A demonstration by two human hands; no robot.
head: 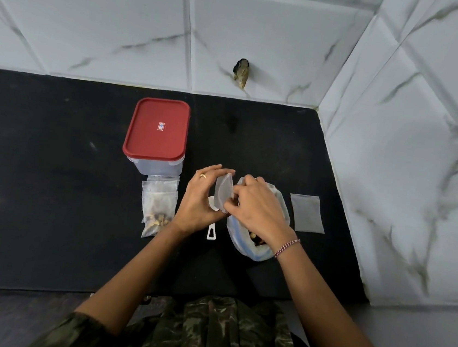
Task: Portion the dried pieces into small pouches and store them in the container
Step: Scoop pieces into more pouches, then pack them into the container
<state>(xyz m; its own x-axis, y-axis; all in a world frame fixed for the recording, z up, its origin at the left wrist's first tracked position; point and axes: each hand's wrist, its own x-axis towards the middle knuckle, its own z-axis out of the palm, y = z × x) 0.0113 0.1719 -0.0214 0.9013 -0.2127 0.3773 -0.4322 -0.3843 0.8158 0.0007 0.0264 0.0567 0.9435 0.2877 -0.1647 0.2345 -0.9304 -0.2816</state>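
The black counter (pixel 50 181) runs wide to the left and stops at a tiled wall on the far side and on the right. The container (pixel 157 166) stands left of centre towards the far side, with its red lid (pixel 157 129) on. The big open bag (pixel 282 205) lies right of centre, dried pieces (pixel 255 236) showing at its near mouth. Filled pouches (pixel 158 208) are stacked just near of the container. A spare flat pouch (pixel 306 213) lies right of the bag.

Between the hands, above the counter, is a small pouch (pixel 223 191) that looks empty. The left hand (pixel 200 198) curls thumb and fingers round its left edge; the right hand (pixel 258 208) pinches its right edge. A white scoop (pixel 211 232) lies beneath.

The right wrist hangs over the bag's mouth, so a careless pull could probably drag the bag and spill pieces toward the near counter edge. The thin pouch could also slip from the pinch.

Free room lies left and far; the right wall crowds the spare pouch.
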